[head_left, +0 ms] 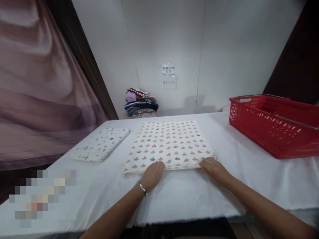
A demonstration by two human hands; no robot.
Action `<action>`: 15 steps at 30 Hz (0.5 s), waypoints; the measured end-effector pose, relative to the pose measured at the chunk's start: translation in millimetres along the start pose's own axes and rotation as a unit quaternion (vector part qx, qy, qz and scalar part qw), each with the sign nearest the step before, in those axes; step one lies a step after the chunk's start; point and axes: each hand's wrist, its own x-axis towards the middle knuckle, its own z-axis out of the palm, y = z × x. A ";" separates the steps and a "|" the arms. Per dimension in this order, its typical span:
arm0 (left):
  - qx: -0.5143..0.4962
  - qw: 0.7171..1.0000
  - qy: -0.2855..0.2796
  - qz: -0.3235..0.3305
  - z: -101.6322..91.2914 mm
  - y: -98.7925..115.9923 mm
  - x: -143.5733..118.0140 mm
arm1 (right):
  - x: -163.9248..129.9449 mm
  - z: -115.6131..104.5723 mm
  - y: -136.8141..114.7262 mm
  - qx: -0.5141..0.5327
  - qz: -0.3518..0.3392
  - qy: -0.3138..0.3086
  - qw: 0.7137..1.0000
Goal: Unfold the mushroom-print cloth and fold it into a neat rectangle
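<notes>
So, both bare forearms run in from the bottom edge of the frame, with a silver-coloured band-type bracelet (142, 188) on the left wrist. Under them, a glossy white cloth table cover (184, 202) spans most of the lower frame. Left hand (153, 174) is at lower centre, fingers on the near edge of a flat, folded off-white fabric piece (166, 142) printed with grey and a few coloured motifs. Right hand (214, 169) is on its near right corner. Hands are apart; can't tell if either is pinching, thumbs not clear. The fabric lies mid-frame on the cover, layers visible along the near edge.

Left of frame: smaller folded white fabric with dark print (102, 144), well apart from both hands. Right edge: red perforated plastic basket with metal handles (286, 132), tilted in view, contents not visible.

Farther back, centre-left: multicoloured stack of folded textiles (141, 103). Behind it, pale panelled wall (161, 33), two paper labels (169, 82) at upper centre, lower one reading "45-50". Pinkish draped curtain (37, 83) fills upper left.
</notes>
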 end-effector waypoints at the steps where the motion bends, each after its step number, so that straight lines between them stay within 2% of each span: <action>1: -0.001 1.000 -0.006 -0.003 0.8 -0.1 -0.4 | 0.1 0.0 -1.0 0.002 0.003 -0.006 1.000; 5: 0.004 1.000 -0.012 -0.006 0.9 1.4 -0.7 | 1.0 -1.3 -7.2 0.018 0.015 -0.052 0.998; 10: 0.013 1.000 -0.017 -0.002 -0.6 2.7 0.3 | 4.9 -2.4 -14.6 0.001 0.025 -0.053 0.998; 15: 0.005 1.000 0.006 0.000 3.2 0.4 -0.8 | 25.1 17.5 -30.4 -0.059 0.010 -0.029 0.998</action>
